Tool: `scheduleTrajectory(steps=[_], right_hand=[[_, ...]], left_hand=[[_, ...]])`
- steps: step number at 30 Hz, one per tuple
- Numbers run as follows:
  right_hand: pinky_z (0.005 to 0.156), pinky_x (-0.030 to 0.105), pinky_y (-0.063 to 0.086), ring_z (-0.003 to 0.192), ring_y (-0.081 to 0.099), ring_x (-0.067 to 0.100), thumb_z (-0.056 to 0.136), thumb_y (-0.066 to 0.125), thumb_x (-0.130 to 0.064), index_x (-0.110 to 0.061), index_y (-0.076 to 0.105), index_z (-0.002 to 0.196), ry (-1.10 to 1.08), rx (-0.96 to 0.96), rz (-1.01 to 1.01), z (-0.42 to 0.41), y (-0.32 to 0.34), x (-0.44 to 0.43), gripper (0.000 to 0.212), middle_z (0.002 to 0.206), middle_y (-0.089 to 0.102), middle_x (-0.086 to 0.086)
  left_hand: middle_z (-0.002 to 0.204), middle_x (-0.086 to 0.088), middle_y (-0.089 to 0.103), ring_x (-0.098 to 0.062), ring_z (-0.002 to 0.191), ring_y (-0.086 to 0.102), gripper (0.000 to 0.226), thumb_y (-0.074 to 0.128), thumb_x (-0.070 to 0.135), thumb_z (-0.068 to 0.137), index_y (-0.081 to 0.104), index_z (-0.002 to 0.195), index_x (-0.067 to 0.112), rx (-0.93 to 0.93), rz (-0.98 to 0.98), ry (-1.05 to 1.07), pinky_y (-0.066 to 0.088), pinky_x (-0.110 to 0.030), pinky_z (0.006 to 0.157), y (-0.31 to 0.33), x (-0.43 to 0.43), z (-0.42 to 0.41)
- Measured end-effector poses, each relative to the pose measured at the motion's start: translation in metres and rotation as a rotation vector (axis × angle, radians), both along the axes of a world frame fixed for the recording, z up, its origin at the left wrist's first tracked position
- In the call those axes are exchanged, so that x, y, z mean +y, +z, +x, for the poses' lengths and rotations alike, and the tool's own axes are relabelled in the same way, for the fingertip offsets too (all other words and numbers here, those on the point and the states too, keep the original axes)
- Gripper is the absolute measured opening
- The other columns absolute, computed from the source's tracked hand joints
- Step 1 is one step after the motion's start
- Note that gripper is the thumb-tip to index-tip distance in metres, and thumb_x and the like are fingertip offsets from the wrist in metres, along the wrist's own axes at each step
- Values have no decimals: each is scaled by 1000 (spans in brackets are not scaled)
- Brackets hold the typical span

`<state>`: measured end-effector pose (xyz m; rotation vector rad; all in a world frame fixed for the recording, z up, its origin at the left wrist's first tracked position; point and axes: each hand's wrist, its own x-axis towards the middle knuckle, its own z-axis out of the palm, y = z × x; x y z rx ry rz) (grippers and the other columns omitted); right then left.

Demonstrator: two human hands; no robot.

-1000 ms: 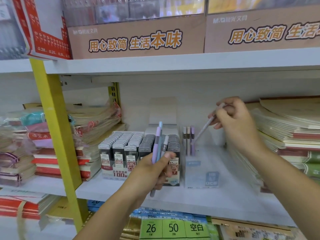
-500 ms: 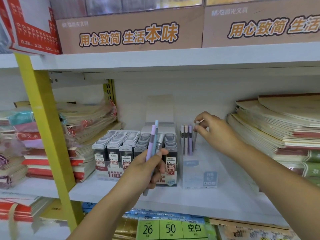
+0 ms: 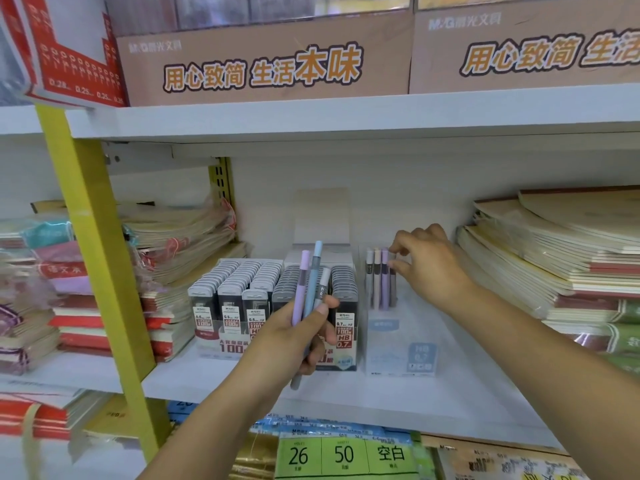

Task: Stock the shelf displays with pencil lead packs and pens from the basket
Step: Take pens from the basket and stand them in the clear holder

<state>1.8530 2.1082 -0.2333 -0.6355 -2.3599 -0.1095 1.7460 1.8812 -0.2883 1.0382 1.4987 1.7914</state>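
Right hand (image 3: 429, 268) pinches a dark pen (image 3: 393, 287) at the end of the standing pens (image 3: 377, 282) in the clear display box (image 3: 401, 355); I should seat it upright, flush with them. Left hand (image 3: 298, 336) grips three spare pens (image 3: 311, 282).

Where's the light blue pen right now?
Head view, centre: the light blue pen stands gripped in the left hand, between a lilac pen and a grey pen, before the pencil lead packs.
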Motion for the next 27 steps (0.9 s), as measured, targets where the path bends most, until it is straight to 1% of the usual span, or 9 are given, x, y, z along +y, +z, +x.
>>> scheduleTrajectory(steps=[2, 4, 6, 10, 13, 16, 20, 23, 27], right_hand=[[81, 32, 33, 113, 42, 28, 93, 62, -27, -15, 66, 114, -41, 23, 15, 6, 2, -4, 24, 115, 62, 10], [87, 28, 33, 111, 45, 25, 94, 60, -22, -15, 67, 115, 28, 201, -2, 13, 4, -22, 23, 114, 60, 7], [79, 18, 36, 96, 53, 9, 94, 58, -26, -24, 69, 102, 234, 320, -198, 18, 4, -49, 13, 100, 62, -6], [67, 5, 45, 79, 66, -6, 93, 62, -31, -30, 71, 96, 571, 206, -817, 20, 1, -90, 9, 88, 73, -15], [63, 12, 48, 70, 67, 1, 93, 64, -22, -20, 72, 91, 623, 285, -880, 24, 1, -91, 9, 80, 75, -7], [56, 20, 50, 64, 67, 10, 95, 60, -16, -17, 67, 91, 626, 545, -981, 30, 10, -82, 8, 76, 74, -1], [54, 19, 52, 64, 69, 12, 100, 51, -18, -26, 58, 97, 560, 718, -706, 43, 26, -55, 11, 80, 74, -3], [64, 24, 54, 71, 70, 5, 98, 53, -22, -34, 56, 94, 434, 534, -508, 43, 27, -36, 12, 80, 72, -5], [77, 45, 57, 79, 71, 12, 95, 57, -26, -41, 55, 86, 345, 296, -458, 27, 13, -28, 18, 83, 72, -6]], left_hand=[[74, -4, 65, -10, 51, 45, 20, 55, 30, 101, 74, 107, 27, -25, 12, -15, 37, -20, 44, 1, -1, 3], [76, -5, 66, -10, 54, 47, 21, 55, 27, 101, 75, 107, 27, -27, 23, -42, 39, -20, 45, 3, -3, 6], [76, -3, 67, -9, 55, 48, 22, 55, 25, 101, 76, 107, 26, -31, 33, -75, 39, -18, 45, 7, -2, 10], [76, -5, 66, -9, 57, 51, 25, 56, 25, 101, 73, 107, 8, -18, 7, -114, 44, -18, 50, 11, 2, 20], [83, -8, 73, -13, 69, 65, 26, 56, 26, 99, 71, 108, 6, -51, -10, -134, 58, -24, 66, 11, 3, 23], [100, -11, 78, -21, 85, 74, 28, 53, 27, 102, 64, 122, 12, -87, -38, -153, 61, -34, 75, 10, -1, 19], [86, -5, 74, -12, 55, 55, 27, 50, 32, 103, 65, 124, 22, -42, -62, -92, 49, -25, 51, 8, -8, 9], [66, 3, 53, -8, 46, 32, 25, 49, 33, 104, 69, 117, 26, 3, -83, -35, 31, -20, 44, 4, -9, 3], [62, 5, 47, -8, 47, 31, 25, 52, 38, 102, 75, 105, 30, -12, -62, -15, 30, -20, 43, 1, -8, 2]])
